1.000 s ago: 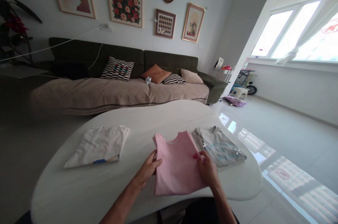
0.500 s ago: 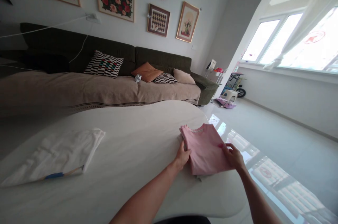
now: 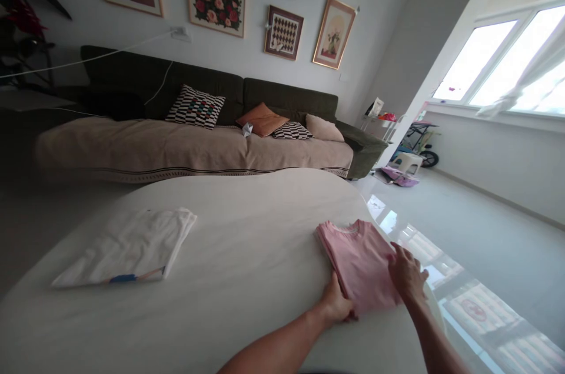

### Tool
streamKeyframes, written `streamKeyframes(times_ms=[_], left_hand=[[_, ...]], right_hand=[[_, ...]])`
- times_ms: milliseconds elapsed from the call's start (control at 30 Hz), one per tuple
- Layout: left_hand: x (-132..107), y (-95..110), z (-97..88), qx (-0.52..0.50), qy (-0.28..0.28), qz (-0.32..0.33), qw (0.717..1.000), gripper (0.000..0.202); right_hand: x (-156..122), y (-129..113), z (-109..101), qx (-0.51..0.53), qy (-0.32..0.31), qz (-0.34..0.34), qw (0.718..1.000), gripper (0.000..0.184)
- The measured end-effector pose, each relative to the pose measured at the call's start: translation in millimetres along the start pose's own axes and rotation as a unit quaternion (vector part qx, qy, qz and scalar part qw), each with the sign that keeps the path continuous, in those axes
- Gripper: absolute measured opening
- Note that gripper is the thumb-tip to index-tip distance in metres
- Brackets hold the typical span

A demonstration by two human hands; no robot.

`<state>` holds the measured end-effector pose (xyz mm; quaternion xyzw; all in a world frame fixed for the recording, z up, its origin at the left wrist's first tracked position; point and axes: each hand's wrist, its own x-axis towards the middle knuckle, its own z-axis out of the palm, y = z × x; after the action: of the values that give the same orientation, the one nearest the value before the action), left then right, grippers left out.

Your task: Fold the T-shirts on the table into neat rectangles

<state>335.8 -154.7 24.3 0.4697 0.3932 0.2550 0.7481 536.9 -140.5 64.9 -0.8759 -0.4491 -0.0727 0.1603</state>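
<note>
A folded pink T-shirt [image 3: 366, 268] lies near the right end of the white table [image 3: 247, 256], its collar pointing away from me. My left hand [image 3: 338, 301] is closed around its near left edge, fingers along the side and thumb close to the bottom corner. On the opposite edge rests my right hand [image 3: 406, 271], palm down with the fingers stretched apart over the cloth. A folded white T-shirt [image 3: 132, 244] with a blue patch near its edge lies at the table's left, away from both hands.
Beyond the table stands a dark green sofa [image 3: 286, 94] with a beige cover [image 3: 198, 147] and several cushions. A white stool [image 3: 406, 162] and a small cart [image 3: 379, 124] are at the back right. Glossy tiled floor [image 3: 477, 233] borders the table's right side.
My left hand has slid down the shirt's left edge toward the near corner. My right hand has loosened from a pinch and spread over the right edge. The view has turned left.
</note>
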Motion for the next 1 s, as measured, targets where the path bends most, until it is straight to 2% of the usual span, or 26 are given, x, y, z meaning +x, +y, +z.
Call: streamKeyframes(times_ms=[67, 133, 233, 333, 433, 533, 600, 633, 700, 800, 900, 1000], left_hand=[[-11.9, -4.0, -1.0, 0.019, -0.028, -0.015, 0.999, 0.101], [-27.1, -7.8, -9.8, 0.036, -0.049, -0.029, 0.998, 0.104], [-57.9, -9.4, -46.0, 0.078, -0.045, -0.02, 0.996, 0.1], [-98.7, 0.3, -112.6, 0.148, 0.037, 0.034, 0.988, 0.071], [-146.8, 21.9, -197.4, 0.228, 0.172, 0.084, 0.955, 0.039], [-191.4, 45.3, -278.3, 0.318, 0.334, 0.1, 0.882, 0.03], [-212.4, 55.8, -319.8, 0.37, 0.418, 0.085, 0.826, 0.028], [-219.5, 58.9, -335.3, 0.394, 0.441, 0.078, 0.802, 0.028], [-227.6, 60.7, -355.3, 0.439, 0.465, 0.066, 0.766, 0.027], [-230.0, 56.0, -363.1, 0.496, 0.469, 0.052, 0.729, 0.023], [-228.0, 49.3, -360.4, 0.534, 0.472, 0.044, 0.701, 0.019], [-225.2, 49.3, -362.1, 0.544, 0.474, 0.036, 0.691, 0.019]], right_hand=[[-16.3, -27.1, 10.2, -0.013, -0.011, -0.049, 0.999, 0.058], [-37.8, -51.9, 24.9, -0.019, -0.044, -0.114, 0.992, 0.06], [-66.6, -72.0, 44.1, -0.031, -0.086, -0.181, 0.979, 0.058], [-78.4, -73.1, 50.0, -0.058, -0.1, -0.198, 0.973, 0.058], [-86.1, -74.3, 47.3, -0.052, -0.105, -0.182, 0.976, 0.056], [-114.7, -89.5, 46.0, -0.021, -0.09, -0.168, 0.981, 0.052], [-147.2, -107.0, 47.9, -0.004, -0.089, -0.181, 0.979, 0.047], [-165.2, -116.7, 49.5, 0.002, -0.092, -0.189, 0.978, 0.046], [-199.2, -134.7, 52.8, 0.013, -0.094, -0.201, 0.975, 0.046], [-233.6, -151.1, 55.4, 0.04, -0.067, -0.202, 0.976, 0.048], [-244.0, -153.5, 54.2, 0.082, -0.047, -0.189, 0.978, 0.049], [-242.7, -151.5, 51.9, 0.115, -0.052, -0.173, 0.977, 0.048]])
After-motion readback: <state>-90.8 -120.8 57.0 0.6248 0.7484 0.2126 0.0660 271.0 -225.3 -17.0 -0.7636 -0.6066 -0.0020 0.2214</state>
